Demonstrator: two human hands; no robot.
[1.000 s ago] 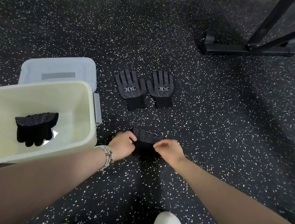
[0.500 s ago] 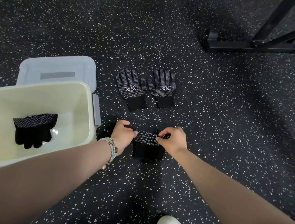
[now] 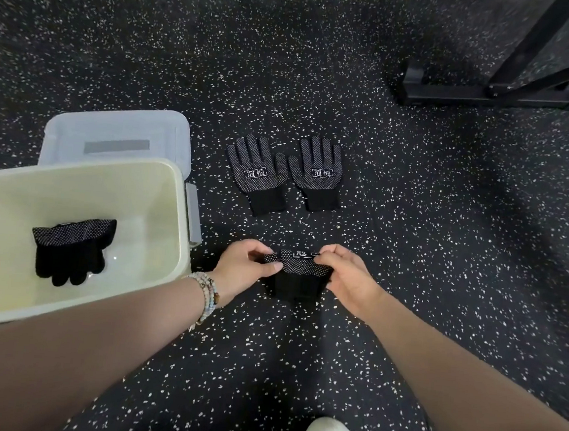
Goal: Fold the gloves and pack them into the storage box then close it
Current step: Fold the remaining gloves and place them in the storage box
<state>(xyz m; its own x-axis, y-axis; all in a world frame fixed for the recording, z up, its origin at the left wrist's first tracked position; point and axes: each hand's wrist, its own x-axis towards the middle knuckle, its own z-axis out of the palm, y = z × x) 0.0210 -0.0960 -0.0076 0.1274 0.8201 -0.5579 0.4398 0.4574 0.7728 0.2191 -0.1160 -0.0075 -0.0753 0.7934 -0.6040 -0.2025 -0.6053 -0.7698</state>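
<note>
Held glove (image 3: 297, 272): black knit, white grip dots, folded over on itself, on the floor (image 3: 410, 260) at 6 o'clock from the two loose gloves. Its white boxed label is cut off at the fold; not readable.

Left hand (image 3: 242, 271): thumb and fingers pinch the glove's 9 o'clock end. Right hand (image 3: 351, 281): pinches the 3 o'clock end beside the label.

Left loose glove (image 3: 255, 175) and right loose glove (image 3: 317, 173): flat, dotted side up, fingers toward 12 o'clock, cuffs plain black, thumbs nearly touching. Each bears a white boxed label with two Chinese characters, apparently 冠恒.

Box (image 3: 155, 204): cream, open, at 9 o'clock from the hands. A folded bundle (image 3: 70, 248) of the same gloves lies inside. Lid (image 3: 119, 125): pale grey, on the floor at the box's 12 o'clock side.
</note>
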